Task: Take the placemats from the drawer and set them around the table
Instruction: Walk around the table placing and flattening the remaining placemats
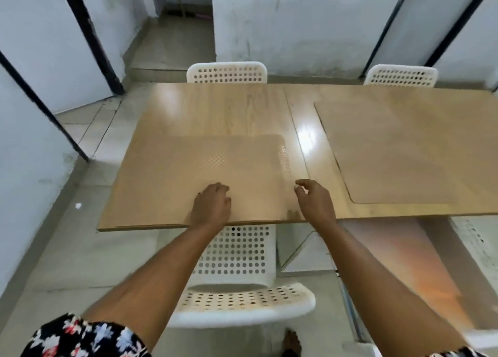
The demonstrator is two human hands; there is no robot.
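Over the white chair, left hand presses flat on the near placemat; right hand hovers unclenched at its corner.

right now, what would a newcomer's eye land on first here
Two bare hands at the wooden table's near edge: the left hand flat on a tan placemat, the right hand curled at its right corner. A second placemat lies to the right, and white perforated chairs ring the table.

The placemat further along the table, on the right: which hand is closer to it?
Right. The right hand hovers at the near placemat's right edge, beside the far placemat. The left hand rests mid-mat, farther away.
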